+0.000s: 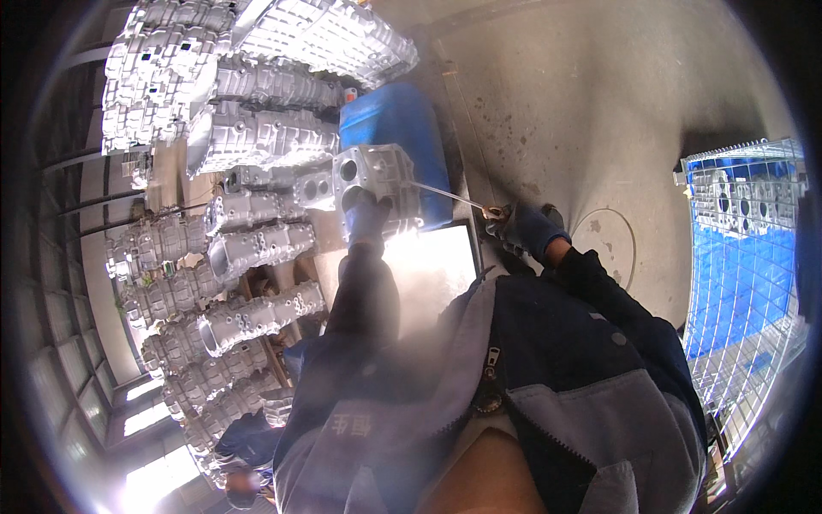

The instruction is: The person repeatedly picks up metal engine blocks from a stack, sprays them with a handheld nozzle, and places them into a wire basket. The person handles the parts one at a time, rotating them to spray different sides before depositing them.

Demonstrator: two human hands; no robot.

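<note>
A silver metal casting (pixel 396 171) with round openings rests on a white-topped surface (pixel 428 261) in front of me. My left hand (pixel 368 216), in a dark blue glove, is closed on the casting's near left side, partly over one opening. My right hand (pixel 524 230), gloved as well, grips the brownish handle of a long thin rod-shaped tool (pixel 449 195). The metal shaft reaches left, and its end meets or passes in front of the casting's right side. Glare washes out the surface below the casting, and the tool's exact kind cannot be made out.
A blue plastic drum (pixel 396 120) lies just behind the casting. Many similar castings (pixel 265 240) are stacked along the left. At the right stands a wire cage (pixel 741 248) with blue lining and castings inside. Another person (pixel 248 445) is at the lower left.
</note>
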